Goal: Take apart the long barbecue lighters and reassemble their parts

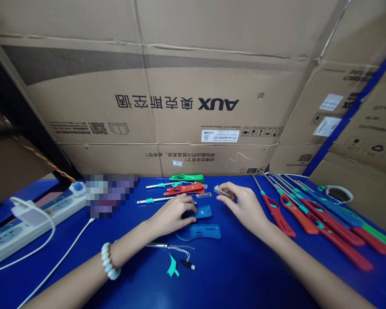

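Note:
My right hand (242,204) pinches a small clear lighter tank (224,192) between thumb and fingers, above the blue table. My left hand (175,214) rests over the left end of a blue half shell (204,212); its fingers bend round that end, and part of the shell is hidden. Just below lies a second blue half shell (207,231). Nearer me are a metal tube (157,245), a teal trigger (172,265) and a black igniter (188,265) with white wire. Beyond my hands lie a red shell (188,188), a green shell (189,177) and another clear tank (203,195).
Several long lighters (334,240) in red, orange, blue and green lie at the right, beside a roll of tape (339,194). A white power strip (35,225) with cables stands at the left. Cardboard (180,77) walls the back of the table.

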`<action>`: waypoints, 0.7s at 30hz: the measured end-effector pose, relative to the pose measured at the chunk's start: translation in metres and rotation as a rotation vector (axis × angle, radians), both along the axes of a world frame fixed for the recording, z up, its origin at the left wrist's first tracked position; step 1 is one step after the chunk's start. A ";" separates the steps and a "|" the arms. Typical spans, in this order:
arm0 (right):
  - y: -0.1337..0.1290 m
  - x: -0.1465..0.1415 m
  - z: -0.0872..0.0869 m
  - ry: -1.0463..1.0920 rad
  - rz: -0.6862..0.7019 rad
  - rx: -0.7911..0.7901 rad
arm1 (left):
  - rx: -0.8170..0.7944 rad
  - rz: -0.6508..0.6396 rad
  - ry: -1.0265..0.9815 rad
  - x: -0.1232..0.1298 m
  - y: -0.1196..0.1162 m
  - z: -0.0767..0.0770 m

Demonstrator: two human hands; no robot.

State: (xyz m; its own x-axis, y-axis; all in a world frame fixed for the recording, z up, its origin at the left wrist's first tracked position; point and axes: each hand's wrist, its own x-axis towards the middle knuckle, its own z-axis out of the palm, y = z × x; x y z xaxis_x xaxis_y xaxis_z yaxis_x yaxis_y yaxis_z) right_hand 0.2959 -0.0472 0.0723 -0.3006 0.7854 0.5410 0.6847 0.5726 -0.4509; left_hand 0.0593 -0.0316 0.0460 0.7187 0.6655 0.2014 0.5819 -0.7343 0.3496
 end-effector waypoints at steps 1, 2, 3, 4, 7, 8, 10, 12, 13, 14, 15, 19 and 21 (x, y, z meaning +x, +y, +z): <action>0.000 0.000 -0.001 0.006 0.000 -0.002 | -0.009 -0.015 -0.025 0.001 -0.003 0.001; 0.001 0.000 -0.001 0.010 0.001 -0.004 | -0.018 -0.039 -0.042 0.003 -0.005 0.002; 0.001 0.001 -0.001 0.014 0.001 -0.006 | -0.028 -0.068 -0.049 0.005 -0.008 0.002; 0.001 0.001 -0.001 0.018 -0.001 -0.007 | -0.037 -0.099 -0.047 0.006 -0.011 0.001; 0.001 0.000 -0.001 0.020 -0.005 -0.007 | -0.049 -0.167 -0.014 0.009 -0.015 0.000; 0.000 0.000 0.000 0.019 -0.004 -0.008 | -0.043 -0.176 0.010 0.009 -0.016 -0.001; 0.000 0.000 0.000 0.019 -0.001 -0.012 | -0.014 -0.179 0.073 0.010 -0.016 -0.001; 0.000 0.000 0.001 0.018 0.001 -0.018 | 0.021 -0.179 0.136 0.011 -0.016 0.000; 0.001 0.000 0.001 0.015 0.002 -0.019 | 0.039 -0.180 0.158 0.011 -0.015 0.001; 0.001 0.000 0.000 0.012 0.000 -0.021 | 0.058 -0.179 0.170 0.011 -0.014 0.001; 0.001 0.000 0.000 0.011 -0.003 -0.022 | 0.080 -0.172 0.177 0.010 -0.012 0.002; 0.002 0.000 -0.002 -0.011 -0.002 -0.043 | 0.160 -0.105 0.182 0.004 -0.001 0.000; 0.004 -0.001 -0.004 -0.035 -0.002 -0.065 | 0.185 -0.071 0.181 0.001 0.006 0.000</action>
State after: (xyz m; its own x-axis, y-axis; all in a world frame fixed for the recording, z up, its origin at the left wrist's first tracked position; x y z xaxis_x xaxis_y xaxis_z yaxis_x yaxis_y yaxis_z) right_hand 0.2948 -0.0435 0.0687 -0.3173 0.8190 0.4780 0.7016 0.5419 -0.4627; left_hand 0.0600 -0.0255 0.0459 0.7978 0.5758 0.1788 0.5673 -0.8173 0.1006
